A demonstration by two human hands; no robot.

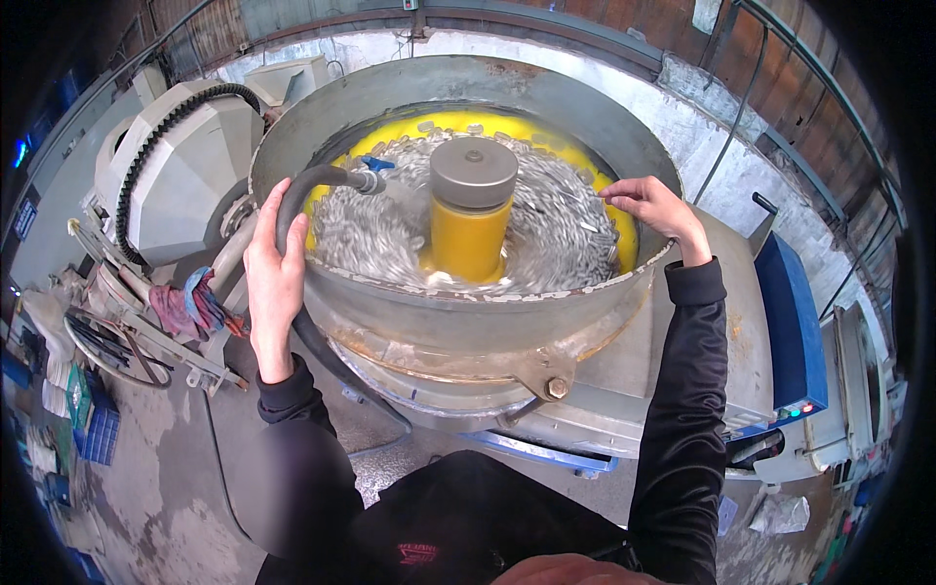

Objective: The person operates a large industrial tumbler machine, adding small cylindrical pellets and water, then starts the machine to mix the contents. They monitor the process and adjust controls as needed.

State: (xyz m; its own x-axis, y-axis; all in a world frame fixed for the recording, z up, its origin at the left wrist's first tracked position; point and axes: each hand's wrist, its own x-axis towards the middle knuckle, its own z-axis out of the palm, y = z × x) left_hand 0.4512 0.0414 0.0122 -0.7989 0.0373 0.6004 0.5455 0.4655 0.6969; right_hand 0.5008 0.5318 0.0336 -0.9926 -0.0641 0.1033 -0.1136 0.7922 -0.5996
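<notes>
A grey round vibratory tub (468, 322) with a yellow lining (546, 136) stands in front of me. Many small silvery metal pieces (361, 226), partly blurred by motion, lie around its yellow central post (470, 234), which has a grey metal cap (474, 171). At the left rim, my left hand (273, 278) grips a dark hose (304, 185), the thumb and fingers on either side of it. Its end has a blue-handled valve (374, 168) over the pieces. My right hand (655, 208) is over the right rim with fingers pinched; whatever they hold is too small to make out.
A pale barrel-shaped machine (190, 166) with a black ribbed conduit stands at the left. A blue control box (788, 327) is at the right. Rags (195, 304) hang on the left frame, and a blue crate (97, 434) sits on the floor. The hose runs down the tub's front left.
</notes>
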